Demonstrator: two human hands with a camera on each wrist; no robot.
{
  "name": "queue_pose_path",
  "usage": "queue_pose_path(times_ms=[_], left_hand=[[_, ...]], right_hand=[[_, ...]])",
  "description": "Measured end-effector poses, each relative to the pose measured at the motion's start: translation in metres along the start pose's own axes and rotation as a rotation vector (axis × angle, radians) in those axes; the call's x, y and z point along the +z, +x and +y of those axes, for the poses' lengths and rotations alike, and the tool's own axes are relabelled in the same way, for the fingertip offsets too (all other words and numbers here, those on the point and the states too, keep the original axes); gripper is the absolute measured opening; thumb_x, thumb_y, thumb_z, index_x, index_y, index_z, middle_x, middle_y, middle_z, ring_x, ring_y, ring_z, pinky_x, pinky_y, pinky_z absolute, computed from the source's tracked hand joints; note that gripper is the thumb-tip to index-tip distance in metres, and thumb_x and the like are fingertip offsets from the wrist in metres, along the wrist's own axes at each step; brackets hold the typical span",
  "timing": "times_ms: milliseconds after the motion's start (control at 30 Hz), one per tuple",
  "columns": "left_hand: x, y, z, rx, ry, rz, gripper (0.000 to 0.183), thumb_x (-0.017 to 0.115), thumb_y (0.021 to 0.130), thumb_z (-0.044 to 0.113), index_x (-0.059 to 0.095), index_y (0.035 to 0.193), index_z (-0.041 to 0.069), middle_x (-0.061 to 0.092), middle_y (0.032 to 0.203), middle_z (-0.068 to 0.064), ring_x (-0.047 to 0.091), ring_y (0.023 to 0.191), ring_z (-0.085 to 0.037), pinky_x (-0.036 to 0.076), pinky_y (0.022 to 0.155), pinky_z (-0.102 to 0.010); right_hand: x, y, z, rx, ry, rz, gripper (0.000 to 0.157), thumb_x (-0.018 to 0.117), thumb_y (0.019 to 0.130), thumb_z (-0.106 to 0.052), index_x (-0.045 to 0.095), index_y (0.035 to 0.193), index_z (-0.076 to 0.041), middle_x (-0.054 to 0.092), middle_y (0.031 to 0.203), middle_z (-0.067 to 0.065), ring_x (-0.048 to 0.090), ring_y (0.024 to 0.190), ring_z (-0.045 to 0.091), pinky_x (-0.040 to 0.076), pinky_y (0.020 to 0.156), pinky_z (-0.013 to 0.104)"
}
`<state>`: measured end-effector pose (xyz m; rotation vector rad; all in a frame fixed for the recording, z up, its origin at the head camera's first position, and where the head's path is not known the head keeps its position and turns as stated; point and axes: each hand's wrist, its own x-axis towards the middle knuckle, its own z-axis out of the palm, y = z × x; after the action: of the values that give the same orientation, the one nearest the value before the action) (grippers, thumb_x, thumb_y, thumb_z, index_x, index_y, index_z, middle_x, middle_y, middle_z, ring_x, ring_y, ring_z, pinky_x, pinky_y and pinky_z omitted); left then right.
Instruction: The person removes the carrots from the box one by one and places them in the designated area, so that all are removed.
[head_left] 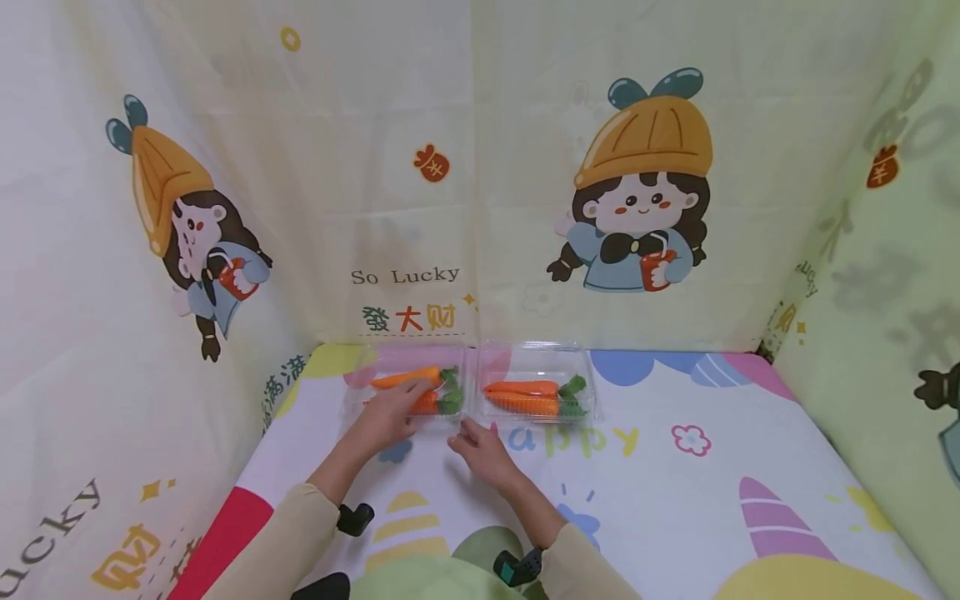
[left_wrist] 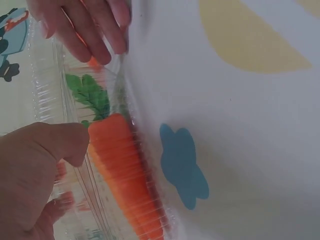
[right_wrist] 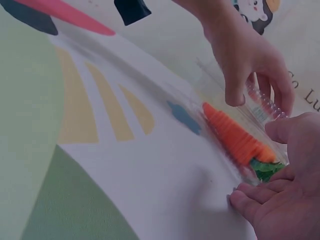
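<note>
A clear plastic box on the left holds orange carrots with green tops. One carrot lies at the back and a second carrot along the front side. My left hand reaches over this box from the front left. Its thumb and bent fingers stand on either side of a clear plastic ridge; I cannot tell whether they grip it. At the box's front right corner is my right hand, with extended fingers beside the green leaves.
A second clear box with carrots stands close to the right of the first one. Both rest on a printed tablecloth near the back wall. Printed curtains hang at both sides.
</note>
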<state>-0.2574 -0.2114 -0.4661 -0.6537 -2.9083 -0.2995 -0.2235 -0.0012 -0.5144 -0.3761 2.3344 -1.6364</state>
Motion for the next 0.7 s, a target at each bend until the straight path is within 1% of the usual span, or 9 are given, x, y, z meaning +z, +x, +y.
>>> queue_pose_path(times_ms=[100,200,333,400,533,600,700], left_hand=[[0.0003,-0.0005,0.0017,0.029,0.018,0.017,0.066,0.075,0.076,-0.002,0.050,0.134,0.020,0.058,0.130,0.000,0.043,0.056,-0.009,0.045,0.055,-0.016],[-0.0009,0.0000,0.0045,0.042,0.045,0.021,0.063,0.072,0.077,-0.006,0.051,0.132,0.018,0.058,0.128,0.000,0.043,0.055,-0.009,0.047,0.057,-0.017],[-0.0003,0.0003,0.0068,0.051,0.087,0.015,0.060,0.073,0.078,-0.005,0.051,0.129,0.017,0.058,0.126,0.000,0.045,0.056,-0.009,0.053,0.060,-0.019],[0.0005,0.0001,0.0069,0.058,0.103,0.015,0.060,0.075,0.078,-0.003,0.051,0.130,0.017,0.059,0.127,0.000,0.048,0.059,-0.009,0.056,0.065,-0.021],[0.0006,-0.0002,0.0061,0.072,0.123,0.023,0.063,0.077,0.077,-0.001,0.051,0.131,0.017,0.060,0.124,0.000,0.052,0.065,-0.010,0.059,0.072,-0.025],[-0.0001,0.0001,0.0055,0.078,0.114,0.026,0.064,0.077,0.077,-0.001,0.050,0.132,0.016,0.060,0.123,-0.001,0.052,0.066,-0.011,0.059,0.072,-0.026],[-0.0008,0.0006,0.0043,0.088,0.091,0.026,0.063,0.078,0.076,0.000,0.050,0.130,0.017,0.060,0.122,-0.001,0.050,0.063,-0.010,0.058,0.067,-0.024]], right_hand=[[0.0001,0.0009,0.0000,0.018,-0.007,-0.007,0.057,0.054,0.098,-0.031,0.039,0.146,-0.003,0.053,0.141,0.018,0.053,0.129,0.034,0.048,0.102,0.049],[-0.0005,0.0013,-0.0007,0.046,0.005,-0.020,0.059,0.054,0.098,-0.034,0.038,0.147,-0.005,0.049,0.145,0.017,0.050,0.132,0.034,0.047,0.103,0.049],[-0.0001,0.0007,-0.0006,0.065,0.021,-0.028,0.060,0.053,0.098,-0.036,0.037,0.148,-0.006,0.046,0.148,0.016,0.048,0.134,0.033,0.046,0.104,0.049],[0.0001,0.0004,-0.0007,0.071,0.026,-0.028,0.061,0.053,0.098,-0.037,0.037,0.148,-0.006,0.045,0.149,0.016,0.048,0.134,0.033,0.047,0.104,0.049],[-0.0001,0.0004,-0.0016,0.070,0.030,-0.036,0.063,0.053,0.098,-0.037,0.035,0.149,-0.005,0.042,0.151,0.016,0.046,0.135,0.035,0.047,0.104,0.050],[-0.0007,0.0006,-0.0019,0.063,0.032,-0.040,0.064,0.053,0.098,-0.037,0.034,0.149,-0.005,0.040,0.152,0.016,0.046,0.136,0.035,0.046,0.104,0.050],[-0.0015,0.0007,-0.0015,0.058,0.037,-0.042,0.063,0.053,0.098,-0.037,0.034,0.149,-0.004,0.040,0.152,0.016,0.045,0.136,0.036,0.046,0.105,0.050]])
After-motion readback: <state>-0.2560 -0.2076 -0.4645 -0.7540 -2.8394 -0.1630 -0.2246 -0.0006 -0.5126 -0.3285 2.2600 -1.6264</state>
